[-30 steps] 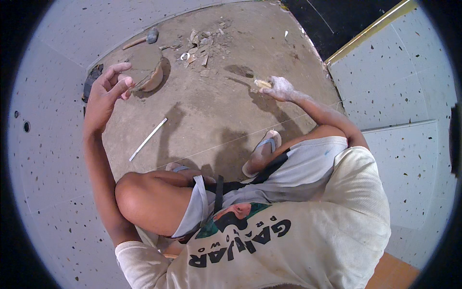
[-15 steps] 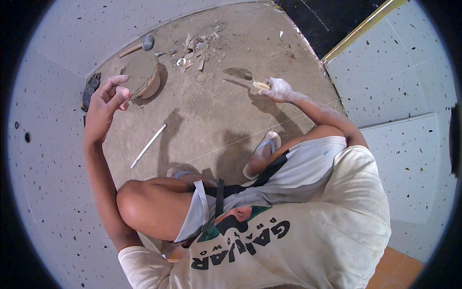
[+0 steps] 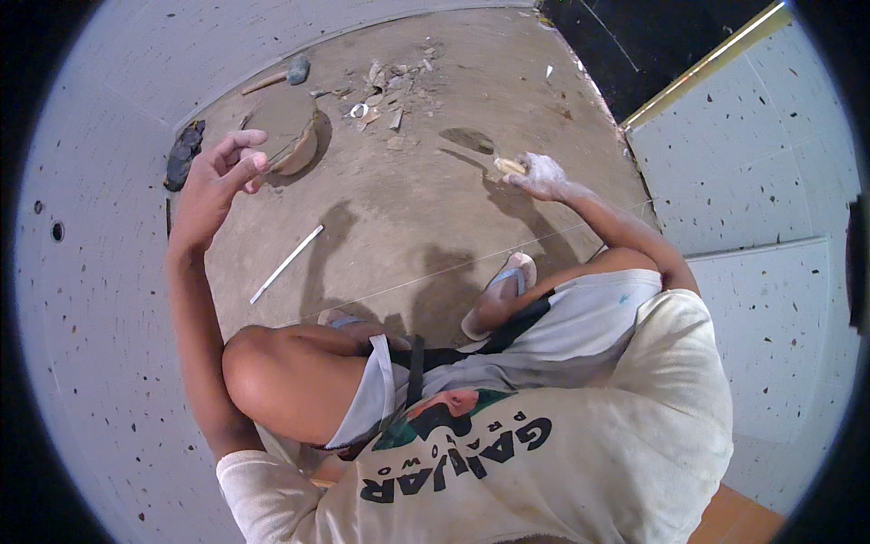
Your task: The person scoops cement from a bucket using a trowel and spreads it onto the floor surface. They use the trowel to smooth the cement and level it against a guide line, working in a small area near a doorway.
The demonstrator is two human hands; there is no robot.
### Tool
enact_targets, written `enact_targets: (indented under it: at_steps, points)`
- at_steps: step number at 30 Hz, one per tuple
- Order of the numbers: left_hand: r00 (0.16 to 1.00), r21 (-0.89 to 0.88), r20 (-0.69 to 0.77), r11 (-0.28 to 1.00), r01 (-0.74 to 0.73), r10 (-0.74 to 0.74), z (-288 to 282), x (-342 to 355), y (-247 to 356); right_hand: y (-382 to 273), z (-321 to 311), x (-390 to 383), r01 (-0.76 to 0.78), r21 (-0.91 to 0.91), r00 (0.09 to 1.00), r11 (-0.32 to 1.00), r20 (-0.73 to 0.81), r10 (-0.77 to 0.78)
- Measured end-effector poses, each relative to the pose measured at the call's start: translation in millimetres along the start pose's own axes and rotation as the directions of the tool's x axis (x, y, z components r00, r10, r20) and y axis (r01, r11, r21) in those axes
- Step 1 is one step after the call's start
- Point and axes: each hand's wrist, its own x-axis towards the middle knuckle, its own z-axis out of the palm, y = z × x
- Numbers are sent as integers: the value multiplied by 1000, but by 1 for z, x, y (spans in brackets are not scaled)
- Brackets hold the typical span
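My right hand (image 3: 541,176), pale with dust, is closed round the wooden handle of a trowel (image 3: 468,140). The trowel's blade points left and hovers over the floor, casting a shadow. On the left, my raised left hand (image 3: 227,177) has loosely curled fingers, with a gap between thumb and forefinger and nothing visible in them. Just beyond that hand stands a round tub (image 3: 294,136) filled with grey-brown mortar, partly covered by my fingers in this view.
A mallet (image 3: 297,70) and broken rubble (image 3: 390,91) lie beyond the tub. A dark crumpled bundle (image 3: 185,154) sits by the left speckled wall panel (image 3: 100,245). A white strip (image 3: 286,264) lies before my feet. One thin string (image 3: 399,283) crosses the floor. Speckled panels (image 3: 734,172) stand at right.
The whole view has shifted slightly, so the floor things appear a little farther right. Both hands keep nearly the same pose, the trowel still in my right hand.
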Motion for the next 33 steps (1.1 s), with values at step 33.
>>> enact_targets:
  at_steps: [33]
  points:
    - [999, 8, 14, 999, 36, -36, 2, -2, 1, -15, 2, -5, 26, -59, 996, 998, 92, -20]
